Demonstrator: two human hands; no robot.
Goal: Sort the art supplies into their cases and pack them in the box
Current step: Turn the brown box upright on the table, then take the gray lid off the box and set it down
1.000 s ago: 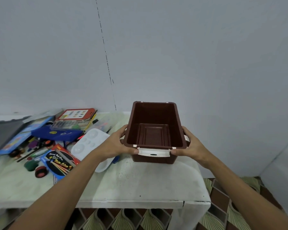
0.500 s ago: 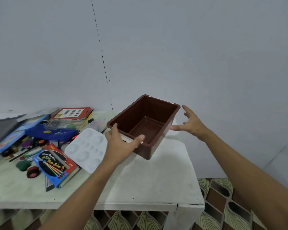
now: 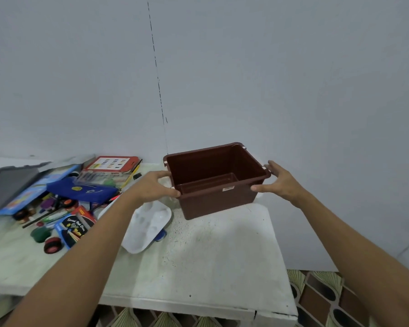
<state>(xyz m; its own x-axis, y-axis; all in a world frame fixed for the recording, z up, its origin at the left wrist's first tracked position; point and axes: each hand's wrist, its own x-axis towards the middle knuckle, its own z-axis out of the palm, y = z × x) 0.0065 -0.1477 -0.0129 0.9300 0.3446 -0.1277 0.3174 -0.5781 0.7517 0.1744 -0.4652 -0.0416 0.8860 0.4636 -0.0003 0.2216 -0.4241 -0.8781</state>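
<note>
The empty brown plastic box (image 3: 219,197) stands on the white table (image 3: 198,267) near the wall, its long side facing me. My left hand (image 3: 151,187) grips its left end, with fingers curled at the rim and the thumb on the front corner. At the right end, my right hand (image 3: 280,182) has spread fingers by the rim and its thumb touching the front wall. To the left lie art supplies: a white paint palette (image 3: 149,224), a blue pouch (image 3: 80,191), a red case with colour swatches (image 3: 113,164) and a blue-and-black pencil box (image 3: 75,226).
A grey case (image 3: 7,185) and a blue book lie at the far left. Small paint pots (image 3: 50,244), pens and brushes are scattered between them. The table's front edge (image 3: 198,303) is chipped at the right corner. Patterned floor tiles (image 3: 316,296) show beyond it.
The box has turned from end-on to long side towards me and shifted towards the wall. Both hands came off it half a second ago and are back on its ends.
</note>
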